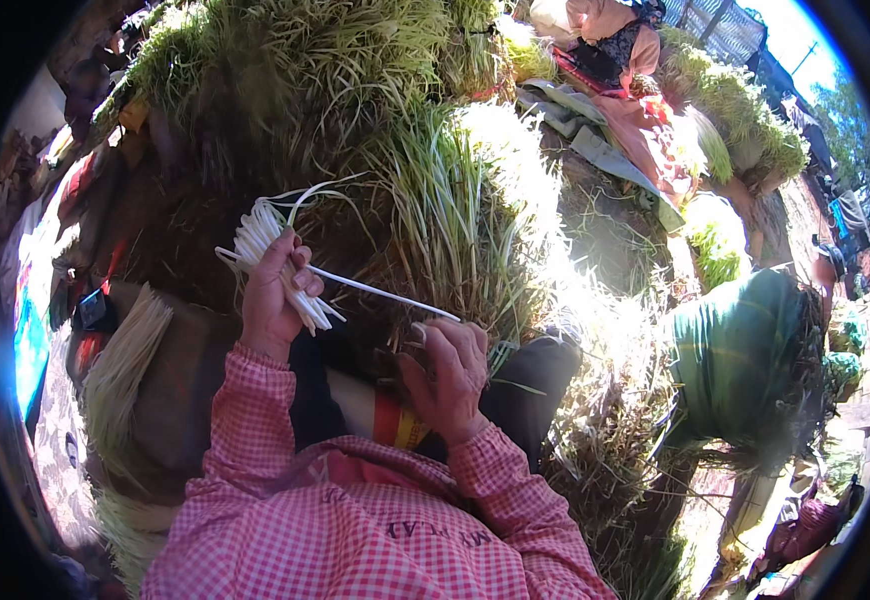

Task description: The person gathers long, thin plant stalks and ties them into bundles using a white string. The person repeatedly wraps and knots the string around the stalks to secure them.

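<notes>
My left hand (277,292) is closed around a bundle of slender white vegetable stalks (258,229), with some thin pale leaves trailing from its top. A single white stalk (382,292) runs from the left fingers across to my right hand (450,367). Its far end meets the curled fingers there, which partly hide it. Just beyond the hands stands a heap of long green leafy stalks (442,202), their paler lower ends toward me.
A sheaf of pale stalks (131,360) lies at left, near a small dark device (95,309). More greens (315,67) are piled ahead. Dry trimmings (615,420) and a green cloth-covered bundle (739,356) are at right. Another person (607,45) is at upper right.
</notes>
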Motion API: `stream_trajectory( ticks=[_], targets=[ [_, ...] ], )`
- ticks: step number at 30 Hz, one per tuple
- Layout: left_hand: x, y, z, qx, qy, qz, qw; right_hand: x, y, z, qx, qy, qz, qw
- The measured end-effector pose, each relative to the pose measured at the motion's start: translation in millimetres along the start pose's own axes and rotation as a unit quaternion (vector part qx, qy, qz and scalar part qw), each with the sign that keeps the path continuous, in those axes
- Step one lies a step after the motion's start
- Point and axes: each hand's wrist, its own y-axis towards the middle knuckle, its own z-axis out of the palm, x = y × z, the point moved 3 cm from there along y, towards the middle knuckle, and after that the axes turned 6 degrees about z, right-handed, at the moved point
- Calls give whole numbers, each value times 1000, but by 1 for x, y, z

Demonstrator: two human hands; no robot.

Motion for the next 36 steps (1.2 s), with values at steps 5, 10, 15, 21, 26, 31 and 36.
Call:
stream_trajectory(
  ticks=[5,10,15,21,26,31,36],
  targets=[
    [17,6,17,38,-64,-30,997,-60,-19,50,184,-49,92,977],
    [34,-2,15,16,39,-56,998,-39,-21,46,188,-30,221,957],
    [98,-23,-19,61,183,-167,967,-62,15,45,170,-88,100,976],
    [86,4,6,44,8,-129,991,-188,31,28,62,-185,275,941],
    [124,11,12,14,191,-152,970,-144,23,26,37,-83,285,954],
    [166,11,14,13,275,-77,958,-125,13,34,24,-95,252,963],
    [171,18,9,13,268,-37,963,-121,15,35,83,-37,188,978]
  ],
)
